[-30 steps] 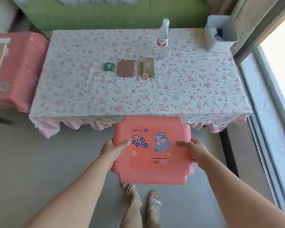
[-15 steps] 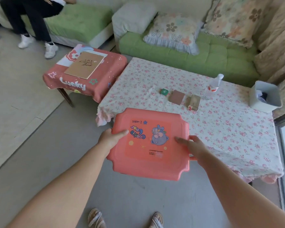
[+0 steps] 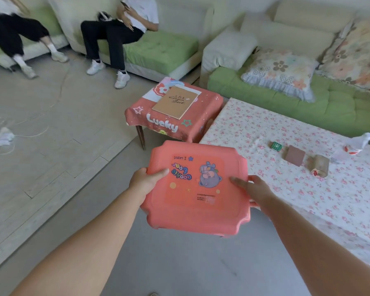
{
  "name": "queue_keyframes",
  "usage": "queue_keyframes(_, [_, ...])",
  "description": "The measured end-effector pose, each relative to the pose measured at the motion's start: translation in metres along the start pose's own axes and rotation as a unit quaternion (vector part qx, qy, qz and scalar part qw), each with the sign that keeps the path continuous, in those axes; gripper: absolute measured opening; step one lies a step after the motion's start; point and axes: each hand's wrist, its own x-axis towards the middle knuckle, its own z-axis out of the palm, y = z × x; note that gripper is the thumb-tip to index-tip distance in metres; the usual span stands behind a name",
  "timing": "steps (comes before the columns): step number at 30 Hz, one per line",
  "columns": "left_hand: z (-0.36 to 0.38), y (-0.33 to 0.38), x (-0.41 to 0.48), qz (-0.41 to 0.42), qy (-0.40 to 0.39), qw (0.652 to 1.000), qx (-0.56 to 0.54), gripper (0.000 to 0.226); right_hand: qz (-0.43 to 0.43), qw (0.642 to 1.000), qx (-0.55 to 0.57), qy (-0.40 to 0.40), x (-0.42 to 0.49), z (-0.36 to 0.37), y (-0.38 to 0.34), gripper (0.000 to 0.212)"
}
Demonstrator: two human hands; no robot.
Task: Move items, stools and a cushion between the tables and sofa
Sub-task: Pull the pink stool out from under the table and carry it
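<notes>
I hold a pink plastic stool [image 3: 198, 186] with a cartoon sticker on its seat, lifted above the grey floor. My left hand [image 3: 146, 180] grips its left edge and my right hand [image 3: 251, 186] grips its right edge. Ahead stands a small table under a red "Lucky" cloth [image 3: 175, 122] with a brown notebook [image 3: 174, 102] on it. To the right is the long table with a floral cloth [image 3: 286, 189]. A floral cushion [image 3: 279, 73] lies on the green sofa [image 3: 338, 105].
On the floral table lie a green tin [image 3: 276, 145], a brown wallet [image 3: 294, 155], a tan pouch [image 3: 319, 165] and a tipped plastic bottle [image 3: 356, 144]. Two people sit on the left sofa [image 3: 158, 48]. A crumpled cloth [image 3: 3, 136] and a cable lie on the floor at left.
The view has swung left and up, from facing the floral table to the red table and sofas. The stool has stayed in both hands, carried leftward.
</notes>
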Motion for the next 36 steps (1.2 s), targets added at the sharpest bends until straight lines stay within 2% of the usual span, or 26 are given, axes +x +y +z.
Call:
queue_keyframes(6, [-0.096, 0.002, 0.051, 0.011, 0.024, 1.0, 0.007, 0.049, -0.016, 1.0, 0.009, -0.016, 0.005, 0.1, -0.048, 0.073])
queue_keyframes(12, [-0.145, 0.0, 0.108, 0.01, 0.028, 1.0, 0.007, 0.047, -0.014, 1.0, -0.01, -0.02, 0.04, 0.163, -0.081, 0.074])
queue_keyframes(19, [-0.185, 0.021, 0.179, -0.009, 0.02, 1.0, 0.023, 0.067, 0.0, 0.999, 0.001, -0.043, 0.102, 0.223, -0.121, 0.074])
queue_keyframes(23, [-0.211, 0.042, 0.228, -0.014, 0.015, 0.999, 0.042, 0.055, 0.01, 0.998, 0.004, -0.061, 0.13, 0.257, -0.149, 0.058])
queue_keyframes(26, [-0.225, 0.058, 0.265, -0.008, 0.015, 0.998, 0.054, 0.069, 0.014, 0.999, 0.001, -0.05, 0.149, 0.275, -0.171, 0.06])
queue_keyframes(30, [-0.234, 0.067, 0.303, -0.009, -0.014, 0.998, 0.068, 0.058, 0.044, 0.999, 0.001, -0.028, 0.169, 0.294, -0.186, 0.076])
queue_keyframes(34, [-0.245, 0.071, 0.356, -0.017, -0.054, 0.996, 0.075, 0.062, 0.071, 0.997, 0.026, -0.005, 0.19, 0.323, -0.197, 0.076])
queue_keyframes(36, [-0.25, 0.069, 0.381, -0.021, -0.071, 0.993, 0.089, 0.055, 0.085, 0.996, 0.034, 0.019, 0.195, 0.338, -0.198, 0.076])
